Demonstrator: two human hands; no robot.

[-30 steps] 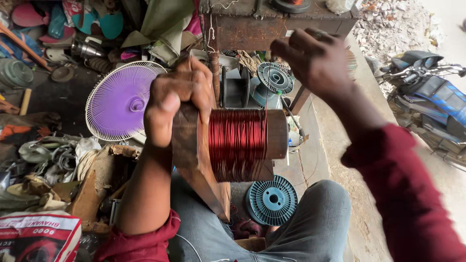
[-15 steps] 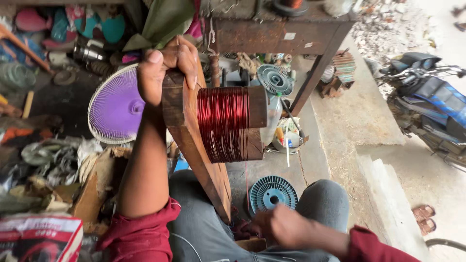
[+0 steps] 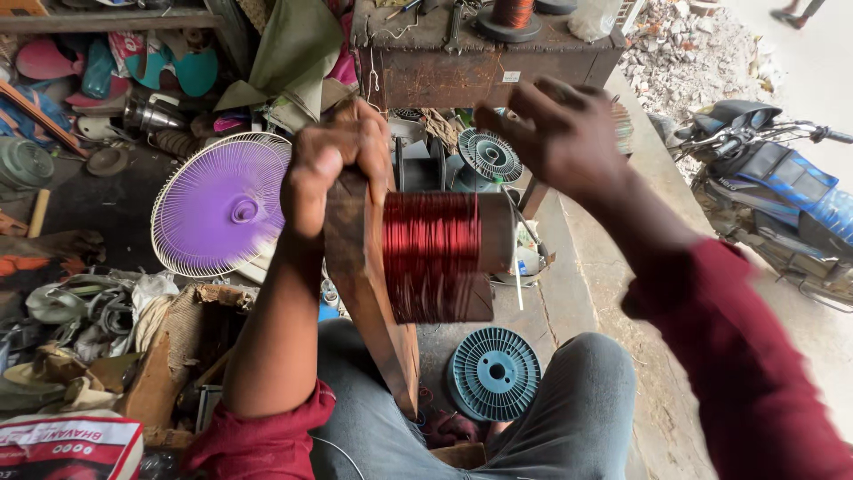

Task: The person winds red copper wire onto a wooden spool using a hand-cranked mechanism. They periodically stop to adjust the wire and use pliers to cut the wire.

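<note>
Our left hand [image 3: 342,164] grips the top of the upright wooden board [image 3: 369,293], fingers wrapped tight. The red wire coil [image 3: 431,256] juts from its right face, above our lap. Our right hand [image 3: 555,133] hovers just beyond the coil, fingers loosely curled, holding nothing we can make out.

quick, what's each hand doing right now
Left hand: closed around the top of the wooden board carrying the red wire coil.
Right hand: raised, fingers curled, holding nothing visible.
</note>
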